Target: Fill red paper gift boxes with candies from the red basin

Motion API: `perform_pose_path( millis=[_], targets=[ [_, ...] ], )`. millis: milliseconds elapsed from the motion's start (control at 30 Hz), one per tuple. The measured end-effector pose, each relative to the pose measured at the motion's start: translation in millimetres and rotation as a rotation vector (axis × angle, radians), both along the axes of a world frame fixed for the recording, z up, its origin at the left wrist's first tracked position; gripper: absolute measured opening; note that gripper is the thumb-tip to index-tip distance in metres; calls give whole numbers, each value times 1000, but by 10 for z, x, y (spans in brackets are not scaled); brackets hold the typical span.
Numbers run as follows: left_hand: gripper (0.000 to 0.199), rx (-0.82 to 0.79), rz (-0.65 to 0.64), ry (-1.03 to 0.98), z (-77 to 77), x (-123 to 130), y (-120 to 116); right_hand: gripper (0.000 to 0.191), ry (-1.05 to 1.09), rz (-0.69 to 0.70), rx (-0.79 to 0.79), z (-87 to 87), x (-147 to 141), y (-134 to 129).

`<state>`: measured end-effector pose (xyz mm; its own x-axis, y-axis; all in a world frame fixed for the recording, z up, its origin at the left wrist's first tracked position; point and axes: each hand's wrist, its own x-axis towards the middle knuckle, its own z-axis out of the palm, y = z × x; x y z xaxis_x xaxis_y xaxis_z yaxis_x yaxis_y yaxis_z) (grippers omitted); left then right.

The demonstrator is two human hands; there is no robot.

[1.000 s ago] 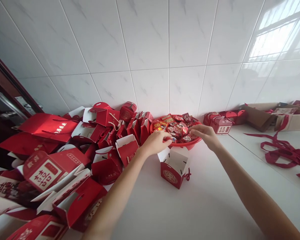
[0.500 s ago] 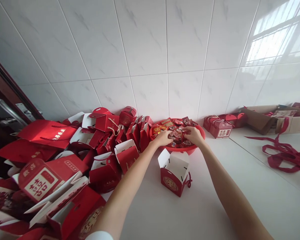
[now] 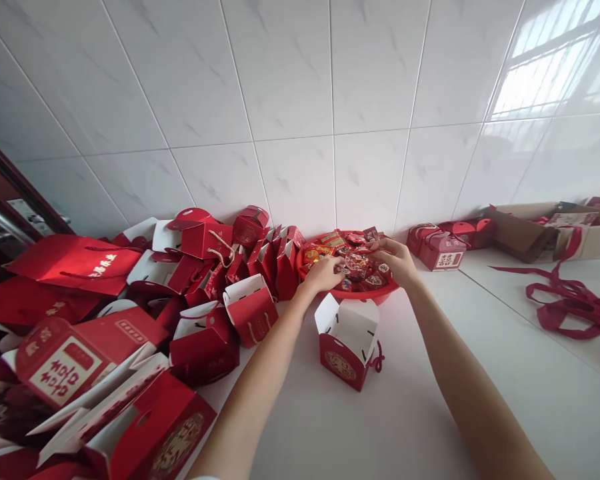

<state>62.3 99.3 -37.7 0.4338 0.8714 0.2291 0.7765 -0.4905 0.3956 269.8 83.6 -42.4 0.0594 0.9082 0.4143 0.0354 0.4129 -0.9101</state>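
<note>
A red basin (image 3: 380, 294) heaped with small wrapped candies (image 3: 356, 264) stands near the wall, and both hands are over it. My left hand (image 3: 324, 275) rests on the left part of the heap, its fingers curled together; what they hold is hidden. At the right side of the heap, my right hand (image 3: 396, 259) pinches a small red candy wrapper between thumb and fingers. Just in front of the basin, between my forearms, a red gift box (image 3: 341, 360) stands upright with its top open, its white inside bare and a dark red cord at its right side.
Many red gift boxes (image 3: 207, 347) crowd the left side, mostly open, with red paper bags (image 3: 77, 263) behind. Right of the basin stand a closed pink-red box (image 3: 437, 250) and an open cardboard carton (image 3: 523, 233). Dark red ribbon (image 3: 570, 307) lies loosely at right. A tiled wall (image 3: 295, 87) bounds the back.
My right hand has risen slightly from the candies, with its fingers drawn together. My left hand has shifted a little on the heap. The view has moved slightly; the open box stays put.
</note>
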Motion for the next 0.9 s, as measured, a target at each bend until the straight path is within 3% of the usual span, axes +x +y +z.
perform_pose_path(
  millis=[133, 267, 467, 667, 800, 900],
  targets=[
    [53, -16, 6, -26, 5, -1, -3, 12, -41, 96, 32, 41, -13, -59],
    [41, -12, 28, -4, 13, 0, -11, 14, -125, 88, 37, 64, -38, -98],
    [39, -6, 72, 62, 40, 52, -49, 26, -133, -78, 32, 0, -41, -33],
    [45, -6, 53, 47, 38, 51, -46, 7, -336, -269, 0, -56, -35, 26],
    [56, -8, 37, -164, -2, 0, -17, 11, -457, -291, -35, -39, -46, 15],
    [42, 22, 45, -368, -27, -32, -4, 31, -614, -299, -63, -38, -69, 22]
  ],
)
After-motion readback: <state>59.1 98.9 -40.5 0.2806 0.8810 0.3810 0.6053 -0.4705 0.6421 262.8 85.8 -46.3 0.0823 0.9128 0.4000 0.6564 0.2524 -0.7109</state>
